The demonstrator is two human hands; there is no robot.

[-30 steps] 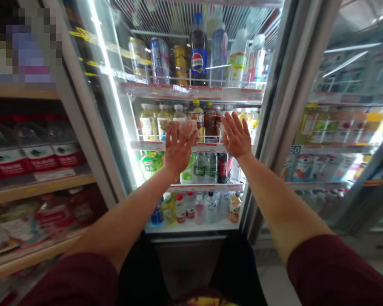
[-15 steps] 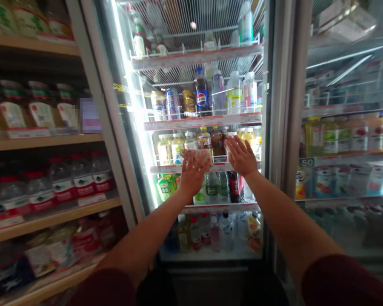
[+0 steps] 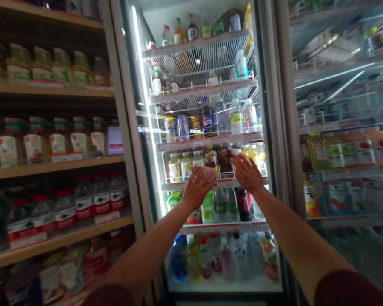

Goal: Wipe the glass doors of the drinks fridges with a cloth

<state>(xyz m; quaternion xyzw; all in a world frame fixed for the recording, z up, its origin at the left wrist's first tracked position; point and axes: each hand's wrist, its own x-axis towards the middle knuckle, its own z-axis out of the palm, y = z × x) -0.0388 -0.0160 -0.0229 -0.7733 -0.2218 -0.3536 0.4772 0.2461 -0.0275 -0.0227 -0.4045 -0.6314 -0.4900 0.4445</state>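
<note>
In the head view a lit drinks cooler with a glass door point(image 3: 212, 106) stands straight ahead. My left hand point(image 3: 198, 191) is raised in front of the glass, fingers pressed onto a crumpled pinkish cloth point(image 3: 207, 173). Whether the cloth touches the glass is hard to judge. To its right, my right hand point(image 3: 249, 175) is up with fingers spread and holds nothing; its palm faces the door. Behind the hands, bottles of dark tea point(image 3: 222, 159) show on a middle cooler shelf, and a cola bottle point(image 3: 207, 117) on the shelf above.
Wooden shelves on the left carry rows of juice bottles point(image 3: 61, 68) and red-capped water bottles point(image 3: 84, 197). A metal door frame point(image 3: 276, 106) divides this cooler from another glass-fronted one on the right, stocked with drinks such as green-labelled bottles point(image 3: 335, 151).
The view has tilted up, so the shelves appear lower and the cooler's top shelf shows. Both hands keep about the same pose before the door, and the left keeps the cloth.
</note>
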